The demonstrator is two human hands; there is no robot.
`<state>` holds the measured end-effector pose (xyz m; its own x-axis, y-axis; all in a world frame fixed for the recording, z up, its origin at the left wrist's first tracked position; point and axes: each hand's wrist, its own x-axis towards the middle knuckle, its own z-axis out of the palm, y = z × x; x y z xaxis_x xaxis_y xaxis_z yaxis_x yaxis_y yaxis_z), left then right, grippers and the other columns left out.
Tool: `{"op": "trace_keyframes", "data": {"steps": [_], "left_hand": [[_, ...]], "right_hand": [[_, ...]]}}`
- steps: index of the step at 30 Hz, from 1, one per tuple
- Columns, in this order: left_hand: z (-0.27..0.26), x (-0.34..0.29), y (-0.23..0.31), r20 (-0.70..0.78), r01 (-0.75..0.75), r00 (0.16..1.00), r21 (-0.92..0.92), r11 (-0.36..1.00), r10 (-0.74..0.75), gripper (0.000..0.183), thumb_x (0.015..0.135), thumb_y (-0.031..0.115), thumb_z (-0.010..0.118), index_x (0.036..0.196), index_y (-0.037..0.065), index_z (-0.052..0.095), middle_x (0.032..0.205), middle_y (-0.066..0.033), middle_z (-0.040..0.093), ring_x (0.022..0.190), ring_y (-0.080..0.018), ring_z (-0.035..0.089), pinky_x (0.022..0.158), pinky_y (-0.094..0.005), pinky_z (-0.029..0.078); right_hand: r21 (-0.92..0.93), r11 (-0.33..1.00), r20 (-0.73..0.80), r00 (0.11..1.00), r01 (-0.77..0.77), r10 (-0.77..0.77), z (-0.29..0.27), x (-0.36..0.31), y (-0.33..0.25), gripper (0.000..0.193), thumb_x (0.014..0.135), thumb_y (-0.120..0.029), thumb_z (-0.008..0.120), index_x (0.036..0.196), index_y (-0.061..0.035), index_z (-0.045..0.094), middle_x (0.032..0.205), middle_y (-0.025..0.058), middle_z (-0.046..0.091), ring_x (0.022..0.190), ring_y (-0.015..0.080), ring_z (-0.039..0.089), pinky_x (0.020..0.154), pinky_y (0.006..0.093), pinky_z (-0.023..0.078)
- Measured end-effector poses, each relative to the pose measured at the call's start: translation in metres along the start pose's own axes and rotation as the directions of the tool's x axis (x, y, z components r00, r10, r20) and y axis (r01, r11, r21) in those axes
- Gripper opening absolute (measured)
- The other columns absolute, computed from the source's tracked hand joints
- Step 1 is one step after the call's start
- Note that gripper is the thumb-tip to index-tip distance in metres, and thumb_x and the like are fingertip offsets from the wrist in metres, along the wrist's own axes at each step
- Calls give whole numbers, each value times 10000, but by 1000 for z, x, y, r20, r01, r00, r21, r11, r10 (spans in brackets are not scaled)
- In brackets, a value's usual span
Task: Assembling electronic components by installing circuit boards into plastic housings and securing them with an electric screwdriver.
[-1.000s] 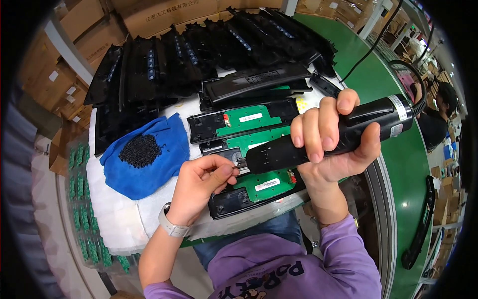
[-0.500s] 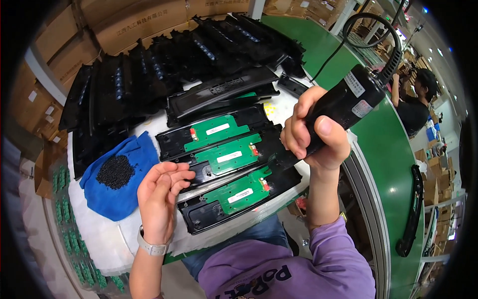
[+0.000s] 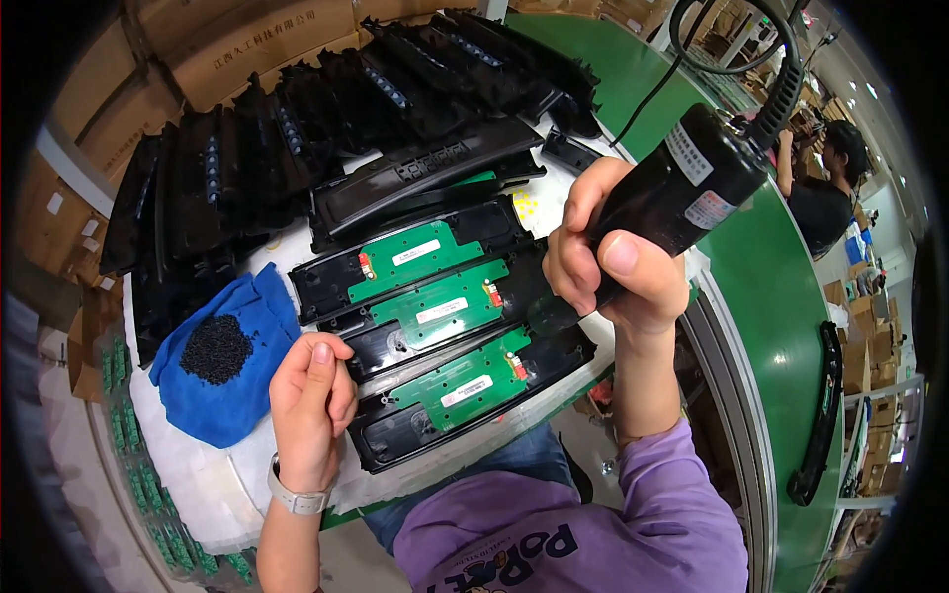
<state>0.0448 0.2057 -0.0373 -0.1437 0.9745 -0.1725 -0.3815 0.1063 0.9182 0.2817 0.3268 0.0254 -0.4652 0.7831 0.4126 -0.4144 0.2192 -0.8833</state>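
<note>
The bit end of the electric screwdriver (image 3: 662, 188), right of center, cannot be made out against the dark housings (image 3: 371, 348). The right hand (image 3: 623, 257) is wrapped firmly around its body. The power cable (image 3: 781, 109) is cut off at the top edge. The left hand (image 3: 311, 400), lower left of center, is curled, thumb near index finger; whether it holds anything cannot be determined. Green circuit boards (image 3: 465, 287) occupy the center; a blue cloth (image 3: 213, 415) bearing small black pieces (image 3: 216, 349) lies left.

Cloth (image 3: 213, 415) left of circuit boards (image 3: 435, 298) in casings (image 3: 381, 348)
</note>
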Motion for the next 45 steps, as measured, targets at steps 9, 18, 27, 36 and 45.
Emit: {"op": "trace_keyframes", "data": {"steps": [9,18,27,36,45], "left_hand": [[-3,1,1,57,55,997,-102,993,-50,133,930,147,441,924,24,490,534,23,371,419,-31,270,380,-177,210],[-8,4,-1,43,91,995,-123,988,-87,104,884,106,492,939,19,506,645,-38,501,486,-77,415,442,-177,323],[-4,4,2,42,96,995,-38,995,-94,140,922,132,480,966,8,529,654,-35,526,509,-78,461,465,-179,359],[-4,3,-1,77,47,996,-77,996,-41,141,930,131,475,980,8,522,642,-7,473,518,-62,405,486,-178,323],[-6,-5,6,43,-70,997,83,994,67,152,872,56,571,1007,-14,573,837,-118,654,553,-82,525,538,-178,409]], "right_hand": [[-59,997,-44,998,-40,38,8,-1,-3,358,721,-225,629,864,28,421,522,47,421,364,114,387,339,233,314],[67,996,-81,994,-66,71,9,0,-6,240,664,-128,666,812,11,539,564,54,532,434,89,487,415,203,376],[-36,996,-9,997,-79,79,7,3,4,328,665,-174,664,766,19,418,520,68,440,349,110,396,322,225,334],[-73,997,-57,997,40,-44,23,-7,8,302,658,-114,692,730,3,422,502,42,428,368,112,412,350,224,324],[430,874,152,936,227,-318,26,2,0,344,845,-321,566,974,-29,437,587,19,483,426,132,484,478,289,426]]}}
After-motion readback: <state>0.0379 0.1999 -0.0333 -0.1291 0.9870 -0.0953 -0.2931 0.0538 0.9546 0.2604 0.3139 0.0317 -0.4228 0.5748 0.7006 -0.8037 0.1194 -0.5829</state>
